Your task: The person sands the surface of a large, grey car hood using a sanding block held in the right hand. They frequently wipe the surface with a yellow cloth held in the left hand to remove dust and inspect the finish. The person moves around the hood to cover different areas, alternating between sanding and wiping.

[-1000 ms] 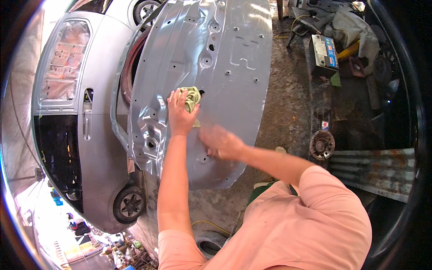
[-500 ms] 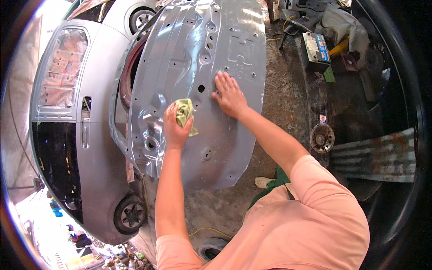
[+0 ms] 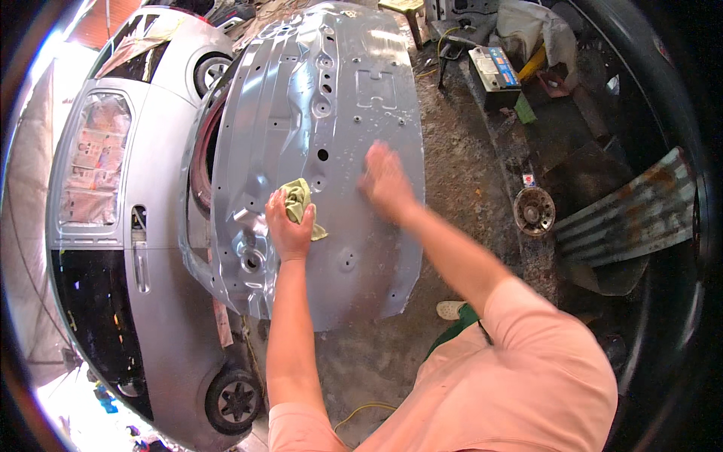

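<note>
A large grey sheet-metal car panel (image 3: pixel 361 264) with several holes and pressed ridges lies in front of me. My left hand (image 3: pixel 291 230) is closed around a crumpled yellow-green cloth (image 3: pixel 298 197), resting on the panel's left half, just above a round recessed hole. Over the smooth right half is my right hand (image 3: pixel 388 184), smeared by motion. No object shows in it, and I cannot tell how its fingers are set or whether they touch the metal.
A silver van (image 3: pixel 162 301) with papered windows stands close on the left. To the right are a car battery (image 3: pixel 493 69), a rusty round metal disc (image 3: pixel 534 211) and a corrugated metal sheet (image 3: pixel 633 215). A yellow cable (image 3: pixel 361 409) runs along the floor near me.
My right hand has slid toward me and slightly right across the panel, from lying flat to blurred. My left hand stays at about the same spot with the cloth. The view has shifted.
</note>
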A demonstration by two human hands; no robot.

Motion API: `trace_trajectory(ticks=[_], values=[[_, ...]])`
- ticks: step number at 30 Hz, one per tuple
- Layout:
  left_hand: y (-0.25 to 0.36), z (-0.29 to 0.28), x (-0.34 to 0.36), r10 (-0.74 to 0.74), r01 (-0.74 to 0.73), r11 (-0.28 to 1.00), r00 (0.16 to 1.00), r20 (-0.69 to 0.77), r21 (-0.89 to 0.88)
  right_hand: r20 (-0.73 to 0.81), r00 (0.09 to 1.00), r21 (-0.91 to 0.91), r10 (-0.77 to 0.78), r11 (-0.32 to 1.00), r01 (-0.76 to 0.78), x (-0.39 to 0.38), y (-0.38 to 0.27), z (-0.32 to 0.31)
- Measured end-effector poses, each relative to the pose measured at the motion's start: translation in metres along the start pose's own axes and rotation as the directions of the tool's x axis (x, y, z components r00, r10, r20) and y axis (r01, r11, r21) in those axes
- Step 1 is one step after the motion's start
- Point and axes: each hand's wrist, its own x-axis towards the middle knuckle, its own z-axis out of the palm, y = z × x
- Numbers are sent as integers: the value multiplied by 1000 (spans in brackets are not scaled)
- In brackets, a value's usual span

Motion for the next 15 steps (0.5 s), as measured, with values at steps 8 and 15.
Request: trace_trajectory(ticks=[8,15], values=[[0,0,-2,29,-29,999,999,-35,15,5,999,-70,38,997,-37,-17,31,-15],[-6,-1,-5,24,-24,1000,999,-32,-10,75,997,-71,-27,997,33,-114,-32,15]])
